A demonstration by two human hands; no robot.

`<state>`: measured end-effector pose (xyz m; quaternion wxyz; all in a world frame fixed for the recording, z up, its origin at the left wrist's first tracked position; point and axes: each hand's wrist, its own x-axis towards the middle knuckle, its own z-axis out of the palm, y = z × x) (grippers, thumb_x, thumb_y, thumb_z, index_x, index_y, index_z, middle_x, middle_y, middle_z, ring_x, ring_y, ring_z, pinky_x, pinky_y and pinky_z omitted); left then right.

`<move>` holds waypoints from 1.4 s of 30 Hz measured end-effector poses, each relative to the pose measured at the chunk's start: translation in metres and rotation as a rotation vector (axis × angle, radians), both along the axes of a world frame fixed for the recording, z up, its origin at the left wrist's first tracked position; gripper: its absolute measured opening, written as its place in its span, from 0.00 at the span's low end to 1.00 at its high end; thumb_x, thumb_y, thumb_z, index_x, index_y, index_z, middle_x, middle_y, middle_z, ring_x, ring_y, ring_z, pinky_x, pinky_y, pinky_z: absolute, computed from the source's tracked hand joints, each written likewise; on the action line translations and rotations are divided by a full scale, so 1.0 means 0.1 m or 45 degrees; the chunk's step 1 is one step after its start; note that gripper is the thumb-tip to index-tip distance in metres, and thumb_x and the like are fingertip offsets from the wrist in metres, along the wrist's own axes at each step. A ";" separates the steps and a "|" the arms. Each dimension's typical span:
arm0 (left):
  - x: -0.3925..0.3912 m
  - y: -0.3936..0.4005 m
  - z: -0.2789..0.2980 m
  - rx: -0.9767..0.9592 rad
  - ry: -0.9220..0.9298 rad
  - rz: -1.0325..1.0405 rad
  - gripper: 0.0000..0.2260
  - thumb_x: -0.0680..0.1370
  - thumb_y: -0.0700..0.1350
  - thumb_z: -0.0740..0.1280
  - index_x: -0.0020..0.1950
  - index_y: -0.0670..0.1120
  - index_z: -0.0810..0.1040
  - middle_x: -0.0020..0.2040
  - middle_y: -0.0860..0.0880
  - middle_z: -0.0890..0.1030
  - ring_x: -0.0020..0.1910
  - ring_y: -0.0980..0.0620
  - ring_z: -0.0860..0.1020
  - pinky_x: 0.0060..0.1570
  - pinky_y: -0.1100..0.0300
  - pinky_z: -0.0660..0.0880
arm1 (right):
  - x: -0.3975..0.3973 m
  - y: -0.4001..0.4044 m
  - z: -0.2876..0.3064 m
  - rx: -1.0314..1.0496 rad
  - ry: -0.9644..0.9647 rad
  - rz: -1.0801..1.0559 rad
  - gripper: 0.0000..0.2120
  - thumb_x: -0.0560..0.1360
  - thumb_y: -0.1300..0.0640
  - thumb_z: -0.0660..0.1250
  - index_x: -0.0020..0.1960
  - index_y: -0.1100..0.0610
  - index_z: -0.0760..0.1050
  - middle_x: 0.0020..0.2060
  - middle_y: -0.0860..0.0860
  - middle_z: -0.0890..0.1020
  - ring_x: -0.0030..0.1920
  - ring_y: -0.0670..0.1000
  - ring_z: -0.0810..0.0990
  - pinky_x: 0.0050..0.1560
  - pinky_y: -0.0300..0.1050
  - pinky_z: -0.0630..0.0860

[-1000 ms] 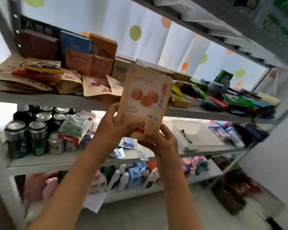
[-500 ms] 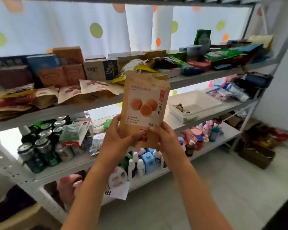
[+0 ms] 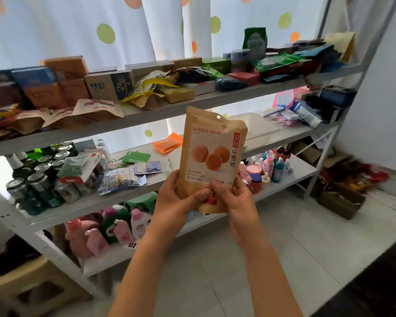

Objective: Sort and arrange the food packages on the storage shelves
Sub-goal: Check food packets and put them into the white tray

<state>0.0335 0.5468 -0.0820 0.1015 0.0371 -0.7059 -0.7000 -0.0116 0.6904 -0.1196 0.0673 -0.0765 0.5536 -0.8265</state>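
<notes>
I hold a tan snack pouch (image 3: 212, 152) upright in front of the shelves; it shows three orange balls and red lettering. My left hand (image 3: 176, 197) grips its lower left corner and my right hand (image 3: 232, 197) pinches its bottom right, thumbs on the front. The pouch hangs level with the middle shelf (image 3: 146, 186). The upper shelf (image 3: 151, 116) carries brown and blue boxes (image 3: 55, 88) and several flat kraft pouches (image 3: 96, 108).
Green cans (image 3: 34, 184) stand at the left of the middle shelf, with flat packets (image 3: 124, 177) and an orange packet (image 3: 168, 145) beside them. Bottles (image 3: 114, 227) fill the bottom shelf. Cardboard boxes (image 3: 338, 200) sit on the floor at right, a stool (image 3: 32, 289) at lower left.
The view has swung down and back from the shelves. The pouch, still held in both hands, now sits lower, in front of the middle shelf instead of the upper one.
</notes>
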 end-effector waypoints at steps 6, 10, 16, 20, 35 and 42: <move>0.21 0.49 -0.29 0.068 0.006 0.029 0.25 0.67 0.42 0.77 0.62 0.47 0.76 0.53 0.48 0.85 0.53 0.49 0.84 0.47 0.60 0.81 | 0.21 0.50 -0.13 0.055 -0.004 0.011 0.25 0.69 0.52 0.76 0.65 0.50 0.75 0.57 0.51 0.85 0.59 0.53 0.84 0.62 0.56 0.80; 0.23 0.75 -0.36 0.015 -0.038 0.023 0.27 0.66 0.47 0.78 0.63 0.52 0.74 0.54 0.51 0.84 0.54 0.52 0.83 0.46 0.60 0.81 | 0.32 0.81 -0.21 0.006 -0.032 -0.002 0.26 0.71 0.50 0.73 0.68 0.48 0.72 0.59 0.50 0.84 0.62 0.54 0.82 0.66 0.61 0.76; 0.31 1.23 -0.46 -0.380 0.122 0.386 0.23 0.71 0.50 0.77 0.61 0.51 0.69 0.57 0.52 0.75 0.55 0.55 0.76 0.47 0.68 0.72 | 0.46 1.06 -0.25 -0.006 -0.011 -0.139 0.24 0.73 0.49 0.71 0.67 0.46 0.73 0.58 0.47 0.85 0.61 0.51 0.82 0.65 0.59 0.77; 0.30 1.45 -0.47 -0.380 0.175 0.217 0.14 0.78 0.49 0.68 0.62 0.55 0.68 0.56 0.57 0.74 0.52 0.65 0.75 0.41 0.75 0.73 | 0.48 1.19 -0.22 -0.018 -0.029 -0.158 0.20 0.72 0.46 0.70 0.64 0.43 0.75 0.59 0.48 0.84 0.61 0.53 0.82 0.63 0.57 0.79; 0.26 1.48 -0.81 0.407 -0.181 -0.139 0.23 0.77 0.54 0.69 0.70 0.50 0.72 0.62 0.44 0.81 0.59 0.45 0.82 0.56 0.46 0.78 | 0.57 1.25 -0.50 0.354 0.017 -0.186 0.17 0.74 0.61 0.75 0.60 0.50 0.78 0.50 0.44 0.84 0.50 0.43 0.84 0.46 0.39 0.82; 0.27 1.53 -0.85 0.424 -0.342 -0.113 0.16 0.79 0.50 0.65 0.65 0.46 0.76 0.56 0.46 0.85 0.56 0.46 0.83 0.58 0.47 0.78 | 0.59 1.39 -0.65 0.220 -0.135 -0.176 0.28 0.70 0.52 0.76 0.67 0.50 0.71 0.56 0.48 0.84 0.57 0.48 0.84 0.54 0.44 0.82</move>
